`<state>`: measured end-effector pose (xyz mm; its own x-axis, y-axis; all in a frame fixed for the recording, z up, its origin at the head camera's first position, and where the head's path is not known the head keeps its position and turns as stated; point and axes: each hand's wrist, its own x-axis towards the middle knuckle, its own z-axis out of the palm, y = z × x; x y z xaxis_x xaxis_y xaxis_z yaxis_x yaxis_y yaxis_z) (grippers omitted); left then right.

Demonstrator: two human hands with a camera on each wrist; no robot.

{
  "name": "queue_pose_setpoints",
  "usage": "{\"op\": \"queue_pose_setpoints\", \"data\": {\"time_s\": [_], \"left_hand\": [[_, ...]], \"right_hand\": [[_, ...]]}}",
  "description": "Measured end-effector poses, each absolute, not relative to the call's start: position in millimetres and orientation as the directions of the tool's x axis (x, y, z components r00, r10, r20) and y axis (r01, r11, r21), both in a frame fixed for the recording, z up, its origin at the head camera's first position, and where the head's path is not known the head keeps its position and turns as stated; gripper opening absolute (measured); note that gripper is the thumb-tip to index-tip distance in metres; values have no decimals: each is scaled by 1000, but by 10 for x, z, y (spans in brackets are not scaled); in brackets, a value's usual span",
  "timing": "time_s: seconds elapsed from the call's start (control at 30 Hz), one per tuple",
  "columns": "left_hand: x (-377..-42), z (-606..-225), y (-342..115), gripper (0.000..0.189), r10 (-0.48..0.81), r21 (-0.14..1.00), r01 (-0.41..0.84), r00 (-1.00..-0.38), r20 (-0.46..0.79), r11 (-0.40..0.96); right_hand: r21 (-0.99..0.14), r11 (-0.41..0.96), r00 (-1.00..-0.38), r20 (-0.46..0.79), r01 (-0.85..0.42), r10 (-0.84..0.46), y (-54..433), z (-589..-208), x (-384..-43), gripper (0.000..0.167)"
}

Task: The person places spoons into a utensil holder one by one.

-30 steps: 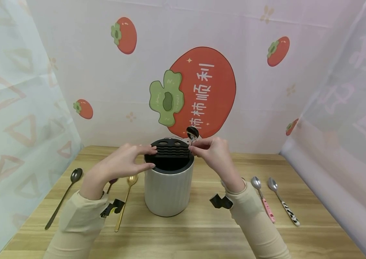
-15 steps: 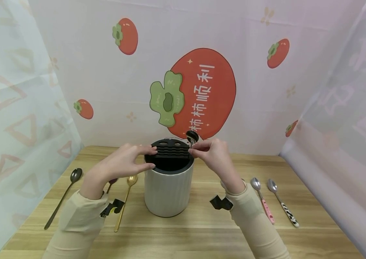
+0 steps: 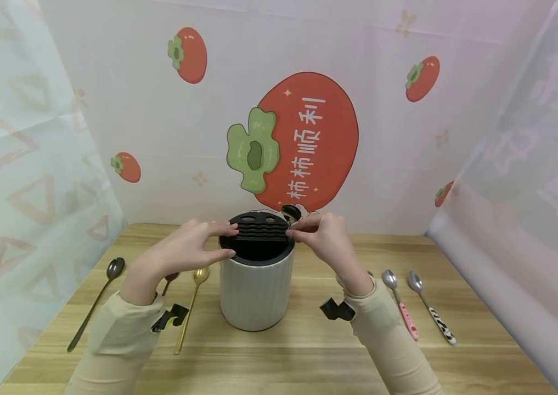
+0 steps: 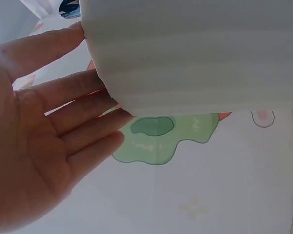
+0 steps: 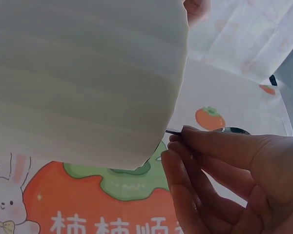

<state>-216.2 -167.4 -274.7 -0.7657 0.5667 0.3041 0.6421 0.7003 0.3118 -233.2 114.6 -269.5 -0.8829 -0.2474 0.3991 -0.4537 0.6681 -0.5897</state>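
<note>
In the head view, a white ribbed utensil holder [image 3: 256, 293] with a black slotted top [image 3: 254, 218] stands mid-table. My right hand [image 3: 325, 238] pinches a spoon [image 3: 291, 212] at the holder's right rim, its dark shiny bowl upward. In the right wrist view the spoon's thin handle [image 5: 173, 132] runs from thumb and forefinger toward the rim; its lower end is hidden. My left hand [image 3: 185, 247] touches the holder's left rim with extended fingers [image 4: 90, 109], thumb apart, as the left wrist view also shows.
On the left of the wooden table [image 3: 259, 362] lie a black spoon [image 3: 95, 304], a gold spoon [image 3: 192, 307] and a dark spoon [image 3: 171, 277] partly under the left wrist. A pink-handled spoon [image 3: 399, 304] and a cow-patterned spoon [image 3: 432, 307] lie right. A printed cloth [image 3: 387, 181] backs the table.
The spoon in my right hand has sunk lower at the holder's right rim, its bowl now closer to my fingers. My left hand has stayed in place.
</note>
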Motion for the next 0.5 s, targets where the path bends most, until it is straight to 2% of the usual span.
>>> {"op": "queue_pose_setpoints", "data": {"time_s": [0.5], "left_hand": [[-2162, -2749, -1673, 38, 556, 324, 626, -779, 289, 709]], "right_hand": [[-615, 685, -909, 376, -390, -179, 1358, -2784, -2317, 9]]}}
